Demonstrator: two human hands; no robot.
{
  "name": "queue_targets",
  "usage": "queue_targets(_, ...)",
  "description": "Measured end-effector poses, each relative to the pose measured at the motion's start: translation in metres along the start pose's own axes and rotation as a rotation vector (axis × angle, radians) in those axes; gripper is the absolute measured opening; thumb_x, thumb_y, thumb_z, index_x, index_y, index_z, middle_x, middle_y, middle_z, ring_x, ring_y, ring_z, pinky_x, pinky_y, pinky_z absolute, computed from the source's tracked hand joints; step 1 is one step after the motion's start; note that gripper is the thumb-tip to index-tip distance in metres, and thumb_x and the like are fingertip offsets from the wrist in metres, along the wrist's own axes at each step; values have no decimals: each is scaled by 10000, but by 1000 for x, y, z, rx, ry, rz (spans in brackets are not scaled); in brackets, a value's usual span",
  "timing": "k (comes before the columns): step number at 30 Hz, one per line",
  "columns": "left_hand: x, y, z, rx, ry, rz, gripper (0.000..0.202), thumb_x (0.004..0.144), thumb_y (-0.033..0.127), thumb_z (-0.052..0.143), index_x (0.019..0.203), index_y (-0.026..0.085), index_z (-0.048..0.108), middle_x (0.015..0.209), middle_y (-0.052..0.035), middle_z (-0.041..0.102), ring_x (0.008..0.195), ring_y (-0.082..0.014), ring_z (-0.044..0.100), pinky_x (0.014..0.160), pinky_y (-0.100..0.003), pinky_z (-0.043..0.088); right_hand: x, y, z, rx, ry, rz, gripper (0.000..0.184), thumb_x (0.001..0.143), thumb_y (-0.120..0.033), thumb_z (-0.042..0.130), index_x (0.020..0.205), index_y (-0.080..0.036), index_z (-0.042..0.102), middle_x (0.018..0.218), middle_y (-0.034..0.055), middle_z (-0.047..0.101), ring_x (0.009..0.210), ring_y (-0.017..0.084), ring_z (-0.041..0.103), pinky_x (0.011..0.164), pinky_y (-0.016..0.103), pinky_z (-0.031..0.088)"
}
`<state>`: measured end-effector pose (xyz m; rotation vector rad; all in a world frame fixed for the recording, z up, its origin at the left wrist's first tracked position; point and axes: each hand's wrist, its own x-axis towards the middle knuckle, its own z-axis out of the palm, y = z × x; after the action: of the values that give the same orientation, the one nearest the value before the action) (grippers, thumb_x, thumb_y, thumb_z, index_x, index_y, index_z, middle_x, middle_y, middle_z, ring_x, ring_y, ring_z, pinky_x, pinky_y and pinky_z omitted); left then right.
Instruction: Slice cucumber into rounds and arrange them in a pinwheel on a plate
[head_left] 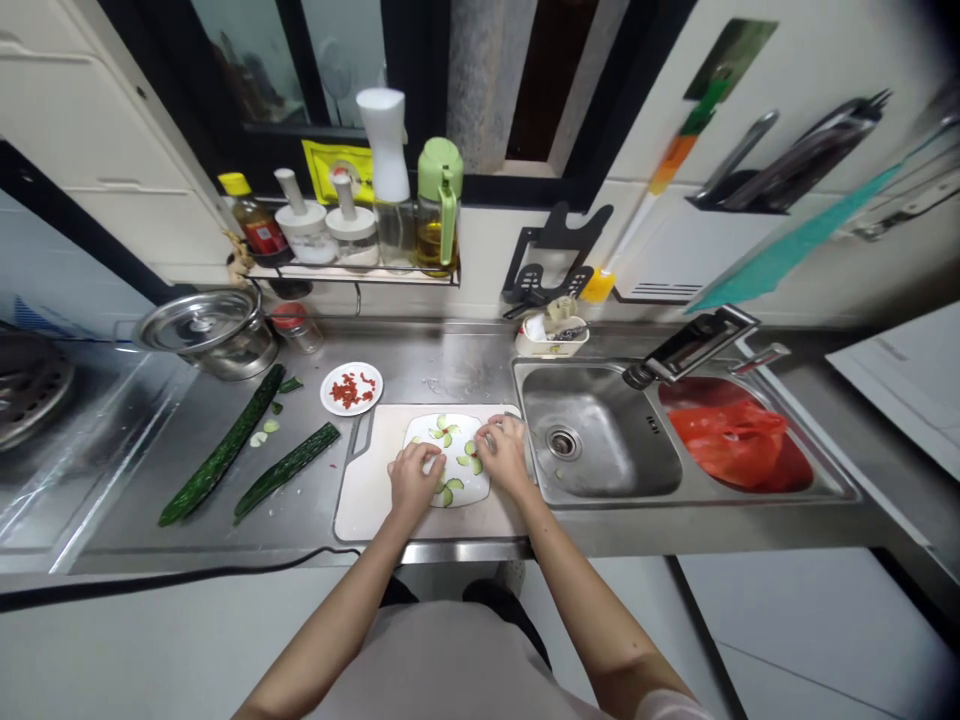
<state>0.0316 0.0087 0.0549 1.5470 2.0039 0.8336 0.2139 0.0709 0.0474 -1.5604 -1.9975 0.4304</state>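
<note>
A white square plate (457, 485) lies on a pale cutting board (367, 490) and carries cucumber slices (445, 430) laid out like small flowers. My left hand (411, 478) rests on the plate's near left side, fingers curled over a slice group. At the plate's right edge my right hand (504, 455) has its fingertips pinched together; what they hold is too small to make out.
Two long cucumber pieces (225, 450) (289, 468) lie left of the board, by a small white dish of red bits (351, 388). A lidded steel pot (210, 330) stands at back left. A double sink (600, 440) sits right, with a red bag (731, 440) in its far basin.
</note>
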Motion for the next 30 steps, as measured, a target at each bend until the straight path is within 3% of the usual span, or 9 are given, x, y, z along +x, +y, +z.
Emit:
queue_targets(11,-24,-31,-25,-65,65,-128,158,820,338,568,862,228,672,813,-8,639,802,-170,589,751,-298,397,52,-57,33,77,-65,-112,152,845,-275,534,813,-219,672,1069,76,540,1098,249,388,965,380,341)
queue_targets(22,-31,-49,-33,-119,105,-213,181,804,360,553,845,230,672,799,-7,632,735,-156,571,725,-283,425,109,-113,99,-38,-341,-222,175,883,-274,515,921,-237,683,1102,73,514,1079,245,356,924,372,309)
queue_targets(30,-35,-62,-33,-142,148,-238,220,801,392,548,847,222,680,762,-5,615,640,-134,535,658,-263,417,134,-145,149,-129,-478,-327,193,876,-243,509,905,-237,700,1117,79,527,1052,243,356,882,362,302)
